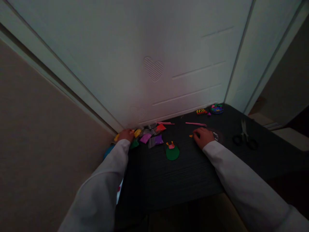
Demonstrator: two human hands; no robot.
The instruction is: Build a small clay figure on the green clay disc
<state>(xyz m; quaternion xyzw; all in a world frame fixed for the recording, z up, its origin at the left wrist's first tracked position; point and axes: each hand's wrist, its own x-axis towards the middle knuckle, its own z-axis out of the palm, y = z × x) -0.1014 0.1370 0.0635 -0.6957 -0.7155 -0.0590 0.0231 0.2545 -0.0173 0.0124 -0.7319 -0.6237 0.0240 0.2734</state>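
My left hand (pixel 126 134) reaches to the far left corner of the dark table (pixel 169 180) and rests on a heap of small coloured packets (pixel 152 137), next to a yellow one (pixel 137 132); its fingers are curled over them. My right hand (pixel 203 136) lies closed on the table, pinching a small orange piece (pixel 191 136). Between the hands lies a green disc (pixel 172 152) with a small pink and orange figure (pixel 171 145) on its upper edge.
Black scissors (pixel 245 137) lie at the right. Thin pink sticks (pixel 195 124) lie near the white door (pixel 154 58) behind the table. A small colourful clay piece (pixel 201 111) and a blue round one (pixel 216 109) sit at the back right.
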